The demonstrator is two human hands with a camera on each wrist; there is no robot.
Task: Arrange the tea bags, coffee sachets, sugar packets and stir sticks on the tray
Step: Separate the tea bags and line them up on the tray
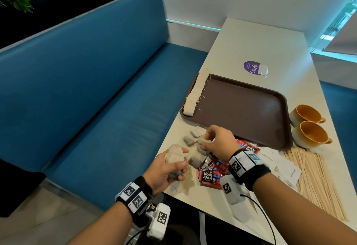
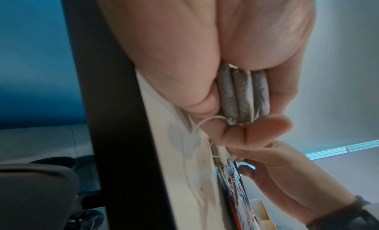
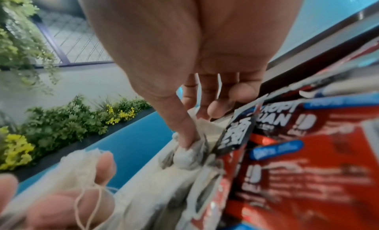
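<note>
From the head view, the left hand [image 1: 166,169] sits at the near left edge of the white worktop [image 1: 257,51], its fingers curled round a bundle of tea bags [image 1: 174,156] held upright, strings trailing down. Just to its right, the right hand [image 1: 218,141] reaches down with fingertips pinching a single tea bag [image 1: 202,142] out of the loose tea bags [image 1: 190,140] lying on the worktop. Under and beside the right wrist lie red coffee sachets [image 1: 209,176]; farther right are white sugar packets [image 1: 287,169] and a spread of wooden stir sticks [image 1: 316,183]. The brown tray [image 1: 241,107] lies beyond both hands, with a row of tea bags [image 1: 195,96] lined along its left edge. Two orange-lined cups [image 1: 309,126] stand just right of the tray, and a purple round sticker [image 1: 253,68] lies behind it. A blue bench seat [image 1: 87,90] runs along the left.

From the left wrist, the left hand [image 2: 225,71] clamps three tea bags [image 2: 242,95] edge-on between palm and fingertips, a string looping off them. The right hand [image 2: 287,173] is below, at the sachets.

From the right wrist, the right hand [image 3: 194,71] has thumb and fingers closed on a crumpled tea bag [image 3: 190,147] beside the coffee sachets [image 3: 307,160]. The left hand [image 3: 61,193] with its bundle [image 3: 82,167] is close by at lower left.
</note>
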